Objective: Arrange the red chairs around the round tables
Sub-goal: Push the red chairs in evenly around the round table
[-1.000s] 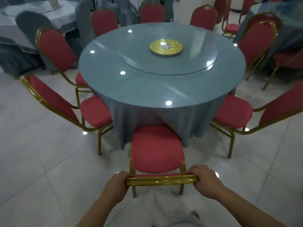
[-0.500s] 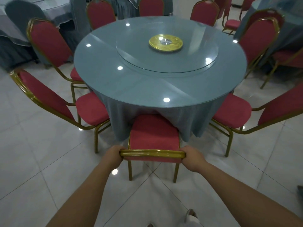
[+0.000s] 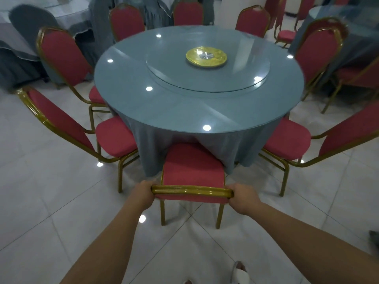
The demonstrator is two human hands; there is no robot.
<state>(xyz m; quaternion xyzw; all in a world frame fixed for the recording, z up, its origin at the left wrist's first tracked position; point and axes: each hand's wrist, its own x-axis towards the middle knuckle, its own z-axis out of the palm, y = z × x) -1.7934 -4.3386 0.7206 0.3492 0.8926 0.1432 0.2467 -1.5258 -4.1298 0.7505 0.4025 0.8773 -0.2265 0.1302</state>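
Gripping gold top rail (image 3: 191, 189) of red chair (image 3: 192, 171) with left hand (image 3: 143, 194) and right hand (image 3: 244, 198), fingers curling round each end. Sitting at near edge of round table (image 3: 164, 111), seat front touching grey tablecloth (image 3: 147, 144).

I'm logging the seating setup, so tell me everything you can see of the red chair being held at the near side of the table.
The chair has a red padded seat and backrest on a glossy, gold, metal-looking frame with thin legs. It stands upright on the white tiled floor, its seat front pushed into the hanging grey tablecloth. The left hand and right hand grip the two ends of its top rail.
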